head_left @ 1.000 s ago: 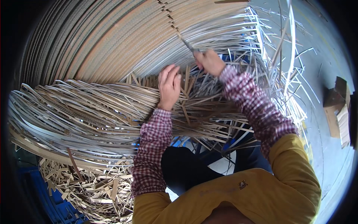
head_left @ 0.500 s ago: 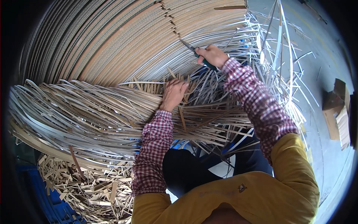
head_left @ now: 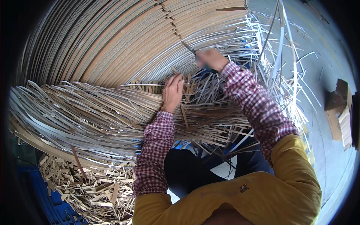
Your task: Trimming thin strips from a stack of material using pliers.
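Observation:
My right hand [head_left: 212, 60] is closed around dark green-handled scissors [head_left: 190, 47], whose pointed blades aim up and left at the stacked cardboard sheets [head_left: 123, 45]. The blade tips are at the lower end of a jagged, stepped line across the sheet edges. My left hand [head_left: 173, 93] lies over the front of the stack with its fingers stretched forward, on short cardboard bits and thin strips. Nothing shows in its grasp, though its fingertips are partly hidden. Long thin cardboard strips [head_left: 86, 108] sweep out to the left of it.
More loose strips [head_left: 277, 67] stick out at the right. Below left, a heap of short cardboard scraps [head_left: 90, 187] fills a blue crate [head_left: 48, 202]. An open cardboard box [head_left: 333, 116] stands on the grey floor [head_left: 318, 161] at the right. A loose brown strip [head_left: 230, 8] lies on the stack.
My left hand has turned slightly, its fingers now pointing more forward. The right hand has shifted slightly left and is blurred; the scissors stay near the same spot.

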Motion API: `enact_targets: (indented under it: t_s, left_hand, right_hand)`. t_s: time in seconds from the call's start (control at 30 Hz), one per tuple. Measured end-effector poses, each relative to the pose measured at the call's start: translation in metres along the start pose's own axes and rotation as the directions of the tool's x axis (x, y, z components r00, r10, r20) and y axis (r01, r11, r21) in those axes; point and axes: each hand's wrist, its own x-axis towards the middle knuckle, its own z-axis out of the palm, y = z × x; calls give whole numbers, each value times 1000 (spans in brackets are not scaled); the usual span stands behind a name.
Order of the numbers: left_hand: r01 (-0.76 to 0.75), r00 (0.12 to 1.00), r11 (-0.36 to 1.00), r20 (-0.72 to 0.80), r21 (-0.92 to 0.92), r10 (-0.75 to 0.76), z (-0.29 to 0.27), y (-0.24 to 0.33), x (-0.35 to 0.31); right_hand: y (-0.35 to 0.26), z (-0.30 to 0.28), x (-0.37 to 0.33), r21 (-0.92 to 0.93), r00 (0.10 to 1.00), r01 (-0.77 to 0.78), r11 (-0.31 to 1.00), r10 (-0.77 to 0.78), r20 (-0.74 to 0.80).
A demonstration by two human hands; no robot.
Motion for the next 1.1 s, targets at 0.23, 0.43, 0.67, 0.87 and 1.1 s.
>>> enact_targets:
  t_s: [0.23, 0.43, 0.67, 0.87, 1.1]
  left_hand:
    - [-212, 955, 974, -196, 77, 223, -1, 22, 4]
    - [-141, 986, 989, 91, 35, 138, -8, 16, 7]
    - [148, 973, 989, 176, 12, -148, -4, 2, -1]
    - [32, 999, 999, 29, 13, -33, -5, -4, -2]
    - [-53, 995, 996, -79, 68, 59, -9, -5, -5]
  right_hand:
    - [45, 27, -7, -2, 997, 74, 997, -73, 17]
    - [88, 32, -95, 17, 920, 75, 997, -75, 385]
    - [-2, -10, -13, 28, 998, -61, 998, 61, 19]
    - [22, 20, 4, 265, 998, -43, 963, 31, 48]
    - [15, 7, -5, 88, 999, 38, 995, -39, 2]
